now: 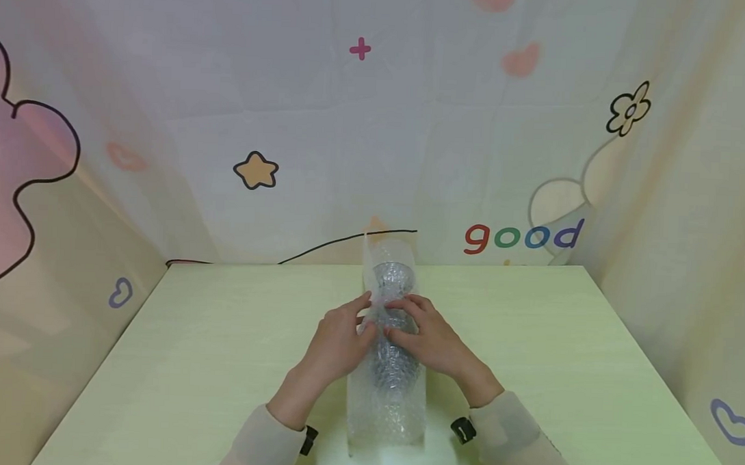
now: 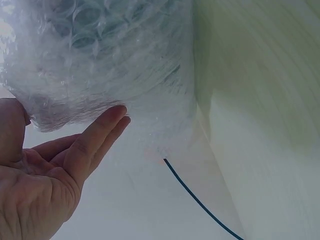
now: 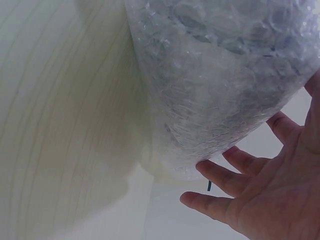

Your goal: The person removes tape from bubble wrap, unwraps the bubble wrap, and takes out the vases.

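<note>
A long bundle of clear bubble wrap (image 1: 394, 390) lies lengthwise on the table around a dark, bottle-like object (image 1: 397, 278), blurred by the bubbles. On its left side is my left hand (image 1: 342, 335), thumb and fingertips touching the wrap's edge. The left wrist view shows those fingers (image 2: 102, 132) stretched straight along the wrap, the thumb partly hidden. From the right, my right hand (image 1: 438, 337) rests its thumb and fingertips on top of the bundle. In the right wrist view its fingers (image 3: 225, 177) are spread and nearly straight against the wrap.
The pale wood-grain table (image 1: 221, 343) extends to both sides of the bundle. A printed curtain (image 1: 302, 120) hangs along its back and sides. The wrap's far end reaches the table's back edge. Black straps (image 1: 463, 430) sit at both wrists.
</note>
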Motion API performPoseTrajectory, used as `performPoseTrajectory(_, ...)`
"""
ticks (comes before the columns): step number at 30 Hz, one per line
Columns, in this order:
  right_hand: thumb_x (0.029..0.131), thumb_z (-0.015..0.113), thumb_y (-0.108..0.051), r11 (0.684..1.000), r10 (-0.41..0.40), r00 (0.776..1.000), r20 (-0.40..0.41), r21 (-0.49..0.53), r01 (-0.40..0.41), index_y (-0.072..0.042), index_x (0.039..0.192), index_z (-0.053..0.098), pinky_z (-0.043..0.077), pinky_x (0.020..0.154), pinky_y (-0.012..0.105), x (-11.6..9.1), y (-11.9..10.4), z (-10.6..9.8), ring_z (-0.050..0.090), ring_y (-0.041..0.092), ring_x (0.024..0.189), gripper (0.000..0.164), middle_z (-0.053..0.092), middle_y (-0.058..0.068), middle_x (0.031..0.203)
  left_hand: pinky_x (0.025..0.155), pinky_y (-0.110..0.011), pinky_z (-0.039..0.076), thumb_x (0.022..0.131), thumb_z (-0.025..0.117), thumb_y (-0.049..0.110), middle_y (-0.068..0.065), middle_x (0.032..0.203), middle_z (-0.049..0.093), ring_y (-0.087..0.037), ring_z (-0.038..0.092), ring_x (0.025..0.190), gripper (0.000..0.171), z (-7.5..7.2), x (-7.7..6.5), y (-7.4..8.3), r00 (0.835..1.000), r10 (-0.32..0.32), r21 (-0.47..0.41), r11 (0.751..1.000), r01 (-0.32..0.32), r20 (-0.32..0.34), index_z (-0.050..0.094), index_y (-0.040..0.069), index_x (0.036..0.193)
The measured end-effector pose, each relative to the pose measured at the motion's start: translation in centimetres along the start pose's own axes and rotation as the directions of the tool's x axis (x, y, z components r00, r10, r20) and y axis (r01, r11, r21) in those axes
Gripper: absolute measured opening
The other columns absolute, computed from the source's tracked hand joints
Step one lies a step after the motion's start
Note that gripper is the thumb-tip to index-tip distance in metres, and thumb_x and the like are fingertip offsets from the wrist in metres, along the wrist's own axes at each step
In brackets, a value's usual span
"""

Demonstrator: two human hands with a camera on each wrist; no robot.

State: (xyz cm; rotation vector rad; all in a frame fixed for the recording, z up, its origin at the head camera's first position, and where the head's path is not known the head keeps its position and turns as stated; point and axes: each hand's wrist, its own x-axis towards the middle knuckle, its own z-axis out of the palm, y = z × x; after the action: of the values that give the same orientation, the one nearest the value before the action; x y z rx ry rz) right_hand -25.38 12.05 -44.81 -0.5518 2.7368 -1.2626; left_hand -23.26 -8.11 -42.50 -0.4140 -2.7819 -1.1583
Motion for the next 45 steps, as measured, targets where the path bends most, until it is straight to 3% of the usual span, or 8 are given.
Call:
performPoseTrajectory(14, 0.099, 0.066, -0.04, 1.0, 0.01, 1.0, 0.004, 0.002, -0.01, -0.029, 0.139, 0.06, 0.043, 0.109, 0.068, 0.0, 0.1, 0.0, 0.042, 0.044, 0.145, 0.043, 0.036, 0.016, 0.162, 0.064, -0.028, 0.057, 0.099, 0.058, 0.018, -0.01, 0.142, 0.066, -0.033, 0.073, 0.114, 0.057, -0.7, -0.2, -0.5, 1.0, -0.017, -0.004, 1.0, 0.017, 0.003, 0.048, 0.007, 0.154)
performPoseTrajectory(35, 0.099, 0.066, -0.042, 1.0, 0.02, 1.0, 0.004, -0.011, -0.02, -0.032, 0.142, 0.061, 0.042, 0.11, 0.068, 0.1, 0.1, 0.0, 0.045, 0.046, 0.143, 0.045, 0.034, 0.018, 0.163, 0.08, -0.039, 0.063, 0.1, 0.056, 0.018, -0.014, 0.138, 0.068, -0.027, 0.076, 0.107, 0.055, -1.8, -0.3, -1.9, 0.997, -0.071, -0.053, 0.996, 0.071, 0.002, 0.049, 0.009, 0.154)
performPoseTrajectory(45, 0.099, 0.065, -0.041, 1.0, 0.016, 1.0, 0.006, -0.007, -0.016, -0.031, 0.142, 0.062, 0.042, 0.111, 0.067, -0.1, -0.1, -0.1, 0.044, 0.046, 0.144, 0.044, 0.034, 0.017, 0.163, 0.072, -0.033, 0.062, 0.098, 0.057, 0.018, -0.014, 0.136, 0.069, -0.022, 0.077, 0.102, 0.057, -2.3, -0.5, -2.7, 0.993, -0.117, -0.081, 0.99, 0.116, -0.005, 0.05, 0.011, 0.154)
